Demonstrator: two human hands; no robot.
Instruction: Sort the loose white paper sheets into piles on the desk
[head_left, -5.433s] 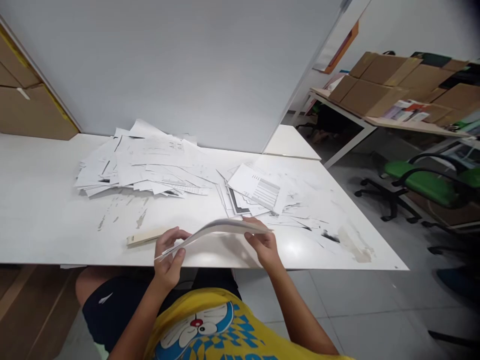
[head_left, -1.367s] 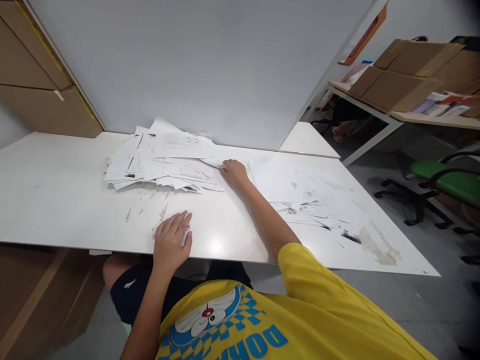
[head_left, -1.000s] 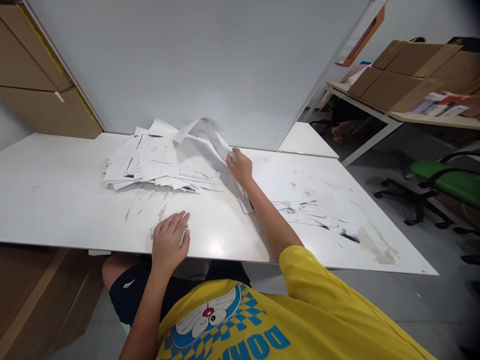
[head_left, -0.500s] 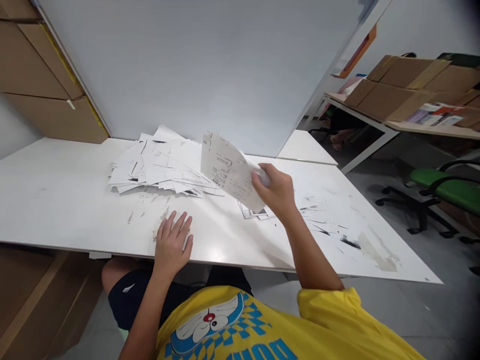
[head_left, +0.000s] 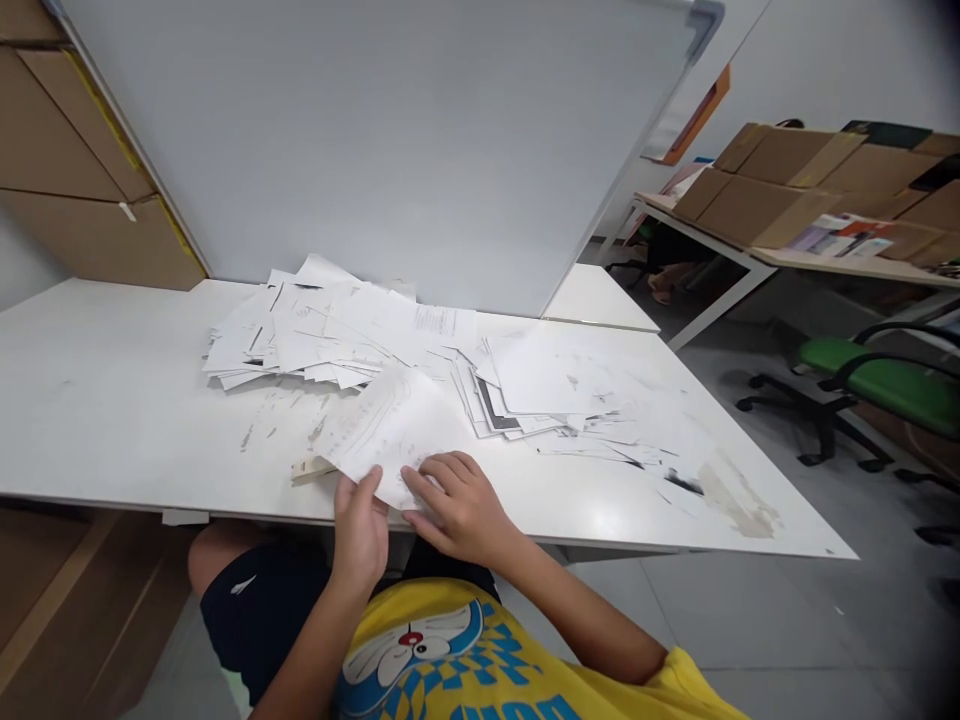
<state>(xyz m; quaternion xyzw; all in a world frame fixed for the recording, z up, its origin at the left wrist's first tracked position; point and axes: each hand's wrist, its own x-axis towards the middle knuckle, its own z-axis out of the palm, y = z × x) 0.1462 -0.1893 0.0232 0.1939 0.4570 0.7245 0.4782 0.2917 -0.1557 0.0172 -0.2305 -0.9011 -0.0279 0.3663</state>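
Low in the middle of the frame, the left hand (head_left: 361, 528) is pinching the near edge of a sheet (head_left: 386, 420) that's slanting above the bench (head_left: 172, 440). The right hand (head_left: 461, 508) is resting half curled, fingertips touching the sheet's lower right; whether it's gripping, I can't quite tell. A pile (head_left: 315, 330) is sprawling left of centre, a stack (head_left: 532, 380) is sitting right of centre.
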